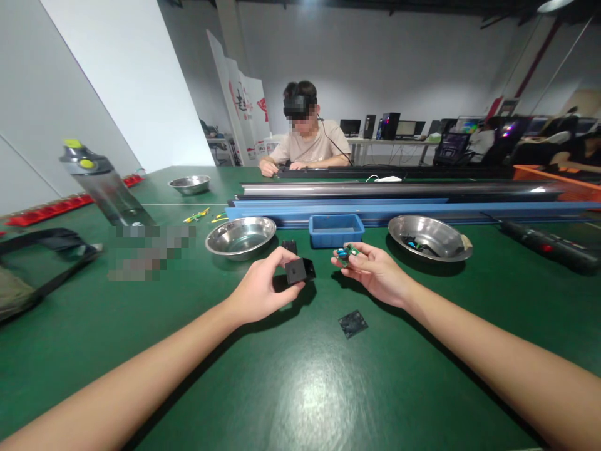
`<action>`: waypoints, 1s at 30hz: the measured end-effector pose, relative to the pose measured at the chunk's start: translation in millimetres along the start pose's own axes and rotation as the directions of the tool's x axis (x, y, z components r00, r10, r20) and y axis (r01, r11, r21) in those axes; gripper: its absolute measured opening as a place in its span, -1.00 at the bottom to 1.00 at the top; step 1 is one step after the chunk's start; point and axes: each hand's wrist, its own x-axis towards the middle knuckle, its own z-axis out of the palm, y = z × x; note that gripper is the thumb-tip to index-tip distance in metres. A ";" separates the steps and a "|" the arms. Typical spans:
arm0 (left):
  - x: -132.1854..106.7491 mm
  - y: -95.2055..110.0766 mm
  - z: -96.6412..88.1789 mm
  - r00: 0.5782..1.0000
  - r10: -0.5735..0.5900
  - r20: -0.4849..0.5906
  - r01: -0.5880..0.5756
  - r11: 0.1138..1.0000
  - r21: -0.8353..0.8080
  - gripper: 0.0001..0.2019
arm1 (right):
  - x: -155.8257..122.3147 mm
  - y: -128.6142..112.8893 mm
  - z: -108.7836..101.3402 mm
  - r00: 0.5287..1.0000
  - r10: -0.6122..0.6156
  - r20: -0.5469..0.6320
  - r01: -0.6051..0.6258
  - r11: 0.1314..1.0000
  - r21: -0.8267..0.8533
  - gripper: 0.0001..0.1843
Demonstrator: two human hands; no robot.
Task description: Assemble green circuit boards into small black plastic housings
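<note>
My left hand [265, 285] is closed around a black plastic housing [297, 271], a small box whose side turned to the right looks open. Across from it, my right hand [375, 270] pinches a small green circuit board [346, 253] with blue components on it. A gap separates the board from the housing. On the green table below them lies a flat, square black cover [353, 324]. Just behind my left hand sits another small black part [290, 245], partly hidden by my fingers.
Behind my hands stand a metal bowl [241, 238], a blue plastic bin [336, 231] and a second metal bowl [429, 237] with black parts. A black electric screwdriver [549, 241] lies at right, a bottle [106, 185] at left. Long blue rails [413, 212] cross the table before a seated co-worker [307, 134].
</note>
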 end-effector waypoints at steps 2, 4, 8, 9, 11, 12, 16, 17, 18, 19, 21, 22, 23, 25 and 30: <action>-0.1 0.5 -0.2 1.000 -0.007 0.009 0.007 1.000 0.018 -0.78 | -0.2 -1.3 0.4 0.999 0.018 0.029 -0.019 0.998 0.055 -0.62; 0.4 0.8 -0.9 0.999 0.024 0.021 -0.025 0.998 0.049 -0.80 | -0.2 -2.6 0.4 0.998 0.019 0.053 -0.023 0.997 0.077 -0.64; 1.4 -0.3 -2.1 0.997 0.082 0.002 -0.082 0.991 0.102 -0.80 | -0.2 -3.4 -0.1 0.997 0.015 0.072 -0.022 0.995 0.100 -0.65; 1.5 -0.6 -2.1 0.996 0.087 -0.007 -0.085 0.990 0.109 -0.79 | -0.2 -3.2 -0.3 0.997 0.013 0.074 -0.021 0.994 0.104 -0.64; 1.4 -1.1 -1.8 0.995 0.093 -0.022 -0.090 0.990 0.113 -0.79 | -0.3 -2.7 -1.0 0.997 0.006 0.073 -0.014 0.994 0.108 -0.63; 1.3 -1.3 -1.6 0.995 0.099 -0.029 -0.095 0.989 0.111 -0.79 | -0.3 -2.5 -1.3 0.997 0.001 0.074 -0.009 0.994 0.106 -0.63; 0.8 -1.1 -0.3 0.991 0.125 -0.048 -0.119 0.987 0.106 -0.82 | -0.7 -1.9 -2.2 0.997 -0.004 0.077 -0.004 0.995 0.097 -0.62; 0.8 -1.1 -0.1 0.990 0.129 -0.049 -0.123 0.987 0.104 -0.82 | -0.8 -1.9 -2.2 0.997 -0.001 0.077 -0.007 0.995 0.099 -0.61; 0.7 -1.0 0.1 0.990 0.132 -0.051 -0.127 0.987 0.102 -0.82 | -0.9 -1.9 -2.1 0.997 0.003 0.077 -0.011 0.995 0.104 -0.61; 0.8 -0.9 0.1 0.989 0.136 -0.052 -0.130 0.986 0.100 -0.82 | -1.0 -1.9 -2.0 0.997 0.006 0.077 -0.015 0.994 0.110 -0.61; 0.9 -0.7 0.1 0.987 0.148 -0.057 -0.142 0.985 0.098 -0.82 | -0.8 -1.6 -2.1 0.997 0.011 0.078 -0.020 0.993 0.118 -0.61; 1.0 -0.6 -0.1 0.986 0.155 -0.060 -0.149 0.984 0.098 -0.83 | -0.5 -1.2 -2.4 0.997 0.012 0.079 -0.022 0.993 0.118 -0.61; 1.1 -0.5 -0.2 0.985 0.160 -0.061 -0.154 0.983 0.099 -0.83 | -0.1 -0.8 -2.9 0.997 0.012 0.082 -0.022 0.993 0.116 -0.60; 1.2 -0.2 -0.4 0.984 0.166 -0.064 -0.159 0.982 0.104 -0.82 | 0.8 0.3 -4.2 0.995 0.010 0.097 -0.021 0.993 0.113 -0.59; 1.1 -0.1 0.4 0.986 0.153 -0.070 -0.146 0.984 0.102 -0.80 | 2.0 2.0 -6.2 0.992 0.002 0.127 -0.019 0.991 0.134 -0.57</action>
